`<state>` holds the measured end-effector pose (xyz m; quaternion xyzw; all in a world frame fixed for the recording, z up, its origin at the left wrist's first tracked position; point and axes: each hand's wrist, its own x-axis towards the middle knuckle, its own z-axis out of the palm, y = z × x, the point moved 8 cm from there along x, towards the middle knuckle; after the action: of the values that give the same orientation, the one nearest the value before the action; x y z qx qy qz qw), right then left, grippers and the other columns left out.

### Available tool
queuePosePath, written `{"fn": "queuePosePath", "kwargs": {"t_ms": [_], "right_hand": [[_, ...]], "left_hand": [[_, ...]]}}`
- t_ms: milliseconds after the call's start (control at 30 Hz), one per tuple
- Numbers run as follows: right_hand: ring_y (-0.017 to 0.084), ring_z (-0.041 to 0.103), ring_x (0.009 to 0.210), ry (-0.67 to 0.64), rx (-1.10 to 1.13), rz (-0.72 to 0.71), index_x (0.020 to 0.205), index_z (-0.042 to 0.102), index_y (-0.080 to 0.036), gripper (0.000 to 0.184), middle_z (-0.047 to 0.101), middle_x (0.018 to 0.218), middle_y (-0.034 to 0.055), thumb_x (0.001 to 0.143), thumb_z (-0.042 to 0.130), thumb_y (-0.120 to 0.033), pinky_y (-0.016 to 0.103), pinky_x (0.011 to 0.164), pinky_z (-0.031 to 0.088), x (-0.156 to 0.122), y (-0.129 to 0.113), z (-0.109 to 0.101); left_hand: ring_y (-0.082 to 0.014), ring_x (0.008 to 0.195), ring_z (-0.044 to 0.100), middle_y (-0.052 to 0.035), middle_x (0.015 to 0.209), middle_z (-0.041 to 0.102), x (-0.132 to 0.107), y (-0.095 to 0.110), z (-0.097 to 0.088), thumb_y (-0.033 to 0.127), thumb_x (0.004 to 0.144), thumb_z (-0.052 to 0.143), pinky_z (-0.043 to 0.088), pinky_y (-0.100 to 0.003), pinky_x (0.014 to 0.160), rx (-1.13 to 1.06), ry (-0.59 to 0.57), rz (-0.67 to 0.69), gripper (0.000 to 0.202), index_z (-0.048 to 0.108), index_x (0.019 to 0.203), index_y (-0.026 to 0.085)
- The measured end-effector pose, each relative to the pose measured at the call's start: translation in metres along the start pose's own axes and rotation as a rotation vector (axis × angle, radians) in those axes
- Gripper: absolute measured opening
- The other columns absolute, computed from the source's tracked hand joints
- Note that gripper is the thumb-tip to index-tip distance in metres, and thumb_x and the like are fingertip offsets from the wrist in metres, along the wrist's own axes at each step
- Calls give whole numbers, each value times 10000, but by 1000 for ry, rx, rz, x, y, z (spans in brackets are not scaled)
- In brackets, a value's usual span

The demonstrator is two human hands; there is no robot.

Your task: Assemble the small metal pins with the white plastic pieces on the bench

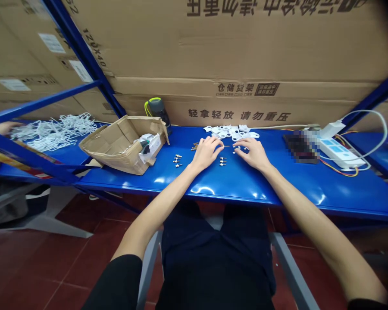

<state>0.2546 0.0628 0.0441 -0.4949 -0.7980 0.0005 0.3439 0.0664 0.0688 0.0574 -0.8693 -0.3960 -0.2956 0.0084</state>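
My left hand (pixel 207 153) is closed in a pinch on a thin brass-coloured screw (pixel 226 146), which points to the right. Facing it, my right hand (pixel 252 153) has thumb and forefinger drawn close together. Whatever is between those fingertips is too small to make out. Small white pieces (pixel 237 150) lie under the right fingers. A group of screws with white pieces on them (pixel 223 161) rests between my forearms, and a similar group (pixel 177 160) lies farther left. Loose brass screws (pixel 194 147) are partly hidden behind my left hand.
White plastic ring parts (pixel 234 131) are piled behind my hands. On the left stand an open cardboard box (pixel 116 150) and a dark bottle (pixel 160 112). A power strip (pixel 341 153) with cables lies right, beside a blurred dark object (pixel 299 147). White wire hooks (pixel 54 131) lie near another person's arm.
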Motion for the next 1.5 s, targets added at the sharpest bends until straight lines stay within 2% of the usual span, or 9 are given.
{"fn": "queuePosePath", "kwargs": {"t_ms": [167,267,433,533,733,900,1267,1500], "right_hand": [[362,624,1252,-117,-139,0,1215,813,-288,296,736,1327,96,992,651,-394,498,930,483,-4,8,7],[359,625,1223,-159,-174,5,1139,842,-299,270,736,1311,100,1018,629,-413,488,900,470,-4,8,11],[342,640,1161,-153,-159,2,1018,859,-285,282,767,1212,100,1040,601,-398,482,889,458,-3,5,13],[331,668,1113,-110,-81,8,999,852,-272,277,798,1140,90,1030,612,-406,487,907,469,-1,3,10],[288,746,986,5,249,103,996,840,-268,260,836,1045,52,974,671,-464,440,914,543,1,2,0],[282,742,950,-34,386,117,970,841,-263,275,838,1024,47,931,718,-506,419,859,543,1,-5,2],[291,729,938,-72,434,164,990,855,-261,366,838,1033,58,918,710,-590,463,916,559,0,-3,6],[315,762,1031,-80,689,267,972,861,-261,355,841,1034,54,817,842,-580,470,1001,579,-2,1,9]], "left_hand": [[-280,1170,625,-100,1272,711,-1,-6,3,368,1109,508,444,-442,1034,4,-6,-46,252,718,1131,229],[-279,1165,625,-95,1264,708,-1,-7,3,353,1101,525,446,-444,1032,3,0,-48,229,717,1120,230],[-272,1169,624,-88,1267,706,-2,-5,3,337,1091,542,451,-433,1028,6,-11,-43,202,712,1110,230],[-272,1168,624,-88,1271,706,-1,-5,4,329,1087,545,453,-432,1029,7,-25,-44,194,710,1113,230],[-269,1168,624,-84,1266,709,-1,-1,5,318,1077,561,453,-430,1037,-18,-50,-24,175,707,1119,231],[-260,1183,625,-77,1263,713,-2,0,6,325,1083,560,454,-419,1046,-63,-67,-19,173,703,1116,233],[-259,1196,626,-75,1288,708,-2,3,9,340,1095,543,451,-427,1075,-101,-103,11,198,708,1142,240],[-238,1194,621,-57,1309,702,-1,2,4,359,1095,551,454,-392,1069,-197,-81,-4,205,714,1163,254]]}}
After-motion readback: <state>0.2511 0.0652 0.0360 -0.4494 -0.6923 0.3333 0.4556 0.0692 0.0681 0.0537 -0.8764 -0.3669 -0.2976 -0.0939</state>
